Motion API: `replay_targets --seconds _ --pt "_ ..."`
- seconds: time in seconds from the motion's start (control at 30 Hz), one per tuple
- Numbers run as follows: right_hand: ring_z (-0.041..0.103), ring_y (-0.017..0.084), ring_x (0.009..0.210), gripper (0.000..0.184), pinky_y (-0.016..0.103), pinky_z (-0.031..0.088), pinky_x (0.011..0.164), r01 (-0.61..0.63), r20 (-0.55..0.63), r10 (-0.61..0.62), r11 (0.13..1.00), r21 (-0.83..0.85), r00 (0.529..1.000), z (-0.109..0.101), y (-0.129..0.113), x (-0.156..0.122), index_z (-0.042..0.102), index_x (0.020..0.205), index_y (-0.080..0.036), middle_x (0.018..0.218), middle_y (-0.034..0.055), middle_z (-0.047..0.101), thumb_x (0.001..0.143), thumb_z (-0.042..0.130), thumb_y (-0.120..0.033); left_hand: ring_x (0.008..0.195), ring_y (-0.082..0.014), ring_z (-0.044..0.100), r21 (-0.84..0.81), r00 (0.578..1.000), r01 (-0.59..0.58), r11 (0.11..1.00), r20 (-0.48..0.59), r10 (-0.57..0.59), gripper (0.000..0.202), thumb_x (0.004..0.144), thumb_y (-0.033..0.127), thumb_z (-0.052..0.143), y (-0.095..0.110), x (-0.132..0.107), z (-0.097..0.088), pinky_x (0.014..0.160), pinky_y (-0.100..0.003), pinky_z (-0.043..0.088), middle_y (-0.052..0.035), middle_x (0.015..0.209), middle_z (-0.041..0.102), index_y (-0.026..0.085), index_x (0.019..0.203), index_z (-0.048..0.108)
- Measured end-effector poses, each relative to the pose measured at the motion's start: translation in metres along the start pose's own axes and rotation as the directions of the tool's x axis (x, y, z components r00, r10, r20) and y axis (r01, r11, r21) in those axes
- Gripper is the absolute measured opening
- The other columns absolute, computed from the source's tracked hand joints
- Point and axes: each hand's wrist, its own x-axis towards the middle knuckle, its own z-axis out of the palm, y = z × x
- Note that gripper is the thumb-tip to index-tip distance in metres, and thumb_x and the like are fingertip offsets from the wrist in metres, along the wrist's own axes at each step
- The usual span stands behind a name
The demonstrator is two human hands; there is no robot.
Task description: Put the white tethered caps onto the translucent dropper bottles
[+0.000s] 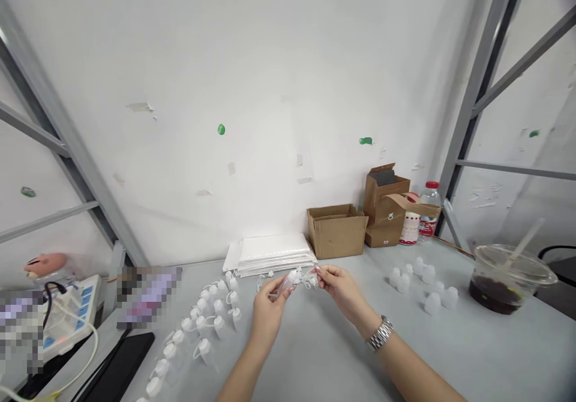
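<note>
My left hand (271,300) is closed around a small translucent squeeze bottle (292,277), tilted with its white top toward the right. Just to the right, the thumb and fingers of my right hand (335,282) are pinched together; what sits between them is too small to make out. Small white strapped caps (309,282) lie on the table by those fingertips. Left of my hands stand several capped squeeze bottles (218,325) in loose rows, white straps looping from their tops. Several frosted white bottles or caps (432,303) are grouped on the right.
White padded envelopes (274,249) are stacked by the wall. Beside them are an open cardboard box (339,234), a brown paper bag (382,222) and a red-capped bottle (429,210). A drink cup (499,282) stands right; a power strip (72,315) and black phone-like slab (119,366) lie left.
</note>
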Motion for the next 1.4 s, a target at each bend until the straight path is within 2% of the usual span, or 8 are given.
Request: replay_targets --seconds 0.13,0.3,0.5,0.7,0.97,1.1,1.4 --pt "0.044 0.009 0.050 0.036 0.024 0.034 0.054 -0.072 0.017 0.073 0.995 -0.069 0.997 0.000 0.001 0.000 0.063 0.057 -0.014 0.055 -0.0011 0.055 0.053 0.075 -0.048 0.079 -0.0191 0.058 0.077 0.997 -0.059 0.995 -0.041 0.062 0.033 0.063 0.035 0.064 0.004 -0.002 -0.001 0.061 -0.026 0.044 -0.0060 0.088 0.067 0.019 0.090 0.069" --pt "0.035 0.007 0.045 0.042 0.024 0.027 0.049 -0.030 0.040 0.032 0.998 -0.049 0.999 0.003 0.002 -0.002 0.056 0.051 -0.015 0.048 -0.0035 0.048 0.058 0.069 -0.055 0.062 -0.0130 0.049 0.261 0.979 -0.193 0.946 -0.008 0.202 0.027 0.071 0.029 0.058 0.009 -0.010 0.001 0.061 -0.027 0.042 -0.0020 0.080 0.062 0.024 0.096 0.068" --pt "0.030 0.007 0.045 0.040 0.024 0.024 0.049 0.011 0.059 -0.013 0.999 0.035 0.998 0.006 0.001 -0.004 0.056 0.054 -0.016 0.044 -0.0052 0.041 0.063 0.066 -0.053 0.065 -0.0138 0.049 0.299 0.965 -0.261 0.918 0.055 0.257 0.026 0.074 0.028 0.056 0.011 -0.016 0.002 0.063 -0.027 0.042 -0.0019 0.080 0.060 0.027 0.099 0.066" --pt "0.028 0.007 0.045 0.036 0.025 0.025 0.050 -0.030 0.048 0.025 0.993 0.115 0.999 0.006 0.001 -0.005 0.054 0.054 -0.017 0.045 -0.0053 0.041 0.061 0.070 -0.049 0.068 -0.0147 0.050 0.290 0.953 -0.302 0.908 0.131 0.275 0.026 0.074 0.030 0.057 0.012 -0.020 0.004 0.063 -0.027 0.042 -0.0026 0.079 0.058 0.028 0.099 0.066" --pt "0.029 0.007 0.043 0.043 0.025 0.019 0.046 0.057 0.008 -0.057 0.992 -0.113 0.998 0.005 0.008 -0.002 0.052 0.054 -0.017 0.045 -0.0047 0.044 0.064 0.062 -0.058 0.067 -0.0144 0.050 0.300 0.949 -0.315 0.901 0.129 0.289 0.027 0.073 0.029 0.059 0.010 -0.020 0.005 0.060 -0.026 0.042 -0.0026 0.077 0.058 0.028 0.099 0.066" --pt "0.033 0.008 0.045 0.045 0.025 0.023 0.047 0.079 -0.003 -0.081 0.987 -0.141 0.997 0.005 0.009 -0.002 0.047 0.050 -0.018 0.048 -0.0038 0.046 0.064 0.063 -0.057 0.066 -0.0140 0.049 0.304 0.949 -0.314 0.899 0.128 0.288 0.027 0.073 0.029 0.059 0.009 -0.019 0.004 0.060 -0.026 0.042 -0.0025 0.076 0.058 0.028 0.099 0.066" --pt "0.035 0.009 0.045 0.045 0.024 0.026 0.047 0.092 -0.028 -0.100 0.971 -0.219 0.995 0.006 0.009 -0.003 0.048 0.050 -0.018 0.048 -0.0033 0.047 0.064 0.061 -0.059 0.068 -0.0152 0.051 0.298 0.944 -0.328 0.897 0.127 0.303 0.026 0.073 0.028 0.059 0.011 -0.019 0.004 0.062 -0.028 0.044 -0.0024 0.075 0.059 0.029 0.098 0.067"
